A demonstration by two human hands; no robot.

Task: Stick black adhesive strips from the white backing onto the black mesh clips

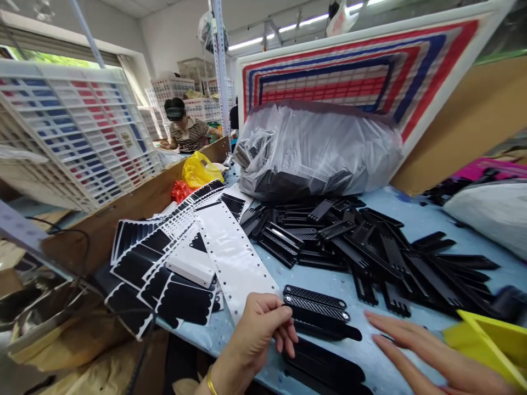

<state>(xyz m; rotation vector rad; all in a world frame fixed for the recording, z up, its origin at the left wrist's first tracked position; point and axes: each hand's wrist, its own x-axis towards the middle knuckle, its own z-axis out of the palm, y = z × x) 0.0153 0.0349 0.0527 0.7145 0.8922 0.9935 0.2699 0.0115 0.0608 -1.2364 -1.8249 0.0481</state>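
A heap of black parts (362,252) is spread over the blue-covered counter (473,238), and all places are given from that heap. Just in front of it, two textured black pieces (316,297) are laid side by side, with a smooth black piece (325,329) set close along their near side. Farther forward of the heap, a rounded black piece (325,367) is placed near the counter's edge.

The left hand (263,329) is held in front of the heap, by the left ends of these pieces. Its grip is pressed together, thumb against forefinger, the other fingers curled; no held thing can be made out. The right hand (432,351) is held in front of the heap, toward its right; its grip is spread, with the fingers extended, just beside a yellow bin (481,340).

To the left of the heap, a long white strip (234,241) edged with dark dots is laid across black-and-white sheets (185,299). Behind the heap, a clear plastic bag (317,148) filled with dark items is rested near a white-framed panel (329,88) banded in red and blue. Far behind and left of the heap, a person in a striped top (187,131) is seated.
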